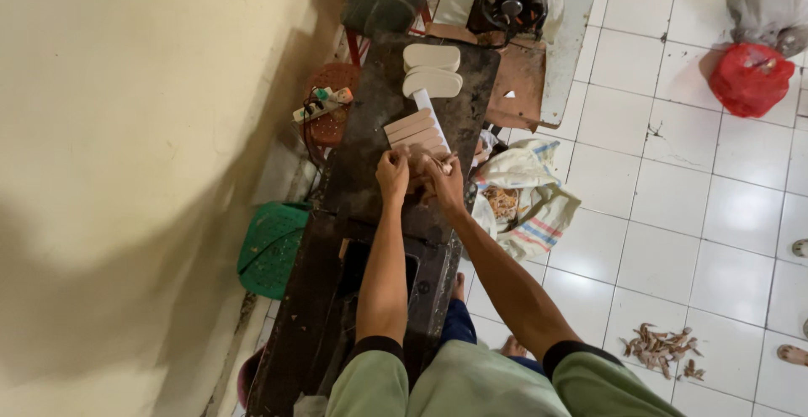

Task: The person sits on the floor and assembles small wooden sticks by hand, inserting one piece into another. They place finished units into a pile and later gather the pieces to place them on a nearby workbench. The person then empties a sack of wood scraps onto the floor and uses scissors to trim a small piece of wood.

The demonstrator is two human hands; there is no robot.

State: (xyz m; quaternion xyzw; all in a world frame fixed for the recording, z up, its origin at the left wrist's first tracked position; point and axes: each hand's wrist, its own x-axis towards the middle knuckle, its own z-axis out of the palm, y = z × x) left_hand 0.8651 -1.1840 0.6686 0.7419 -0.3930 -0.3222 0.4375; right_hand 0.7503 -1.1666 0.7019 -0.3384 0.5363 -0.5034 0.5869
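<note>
Both hands work at the middle of the dark worktop (pixel 353 164); left hand (pixel 392 173) curled, fingers pressing down on a tan sole piece (pixel 418 167); right hand (pixel 443 183) clenched around a small tool (pixel 447 163), touching the same piece; fanned tan soles (pixel 416 131) just beyond; white soles (pixel 432 70) stacked further up.

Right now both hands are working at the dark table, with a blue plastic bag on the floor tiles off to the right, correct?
Nearly. The head view shows both hands, left hand and right hand, at the dark table, but the plastic bag on the floor tiles is red, not blue.
</note>
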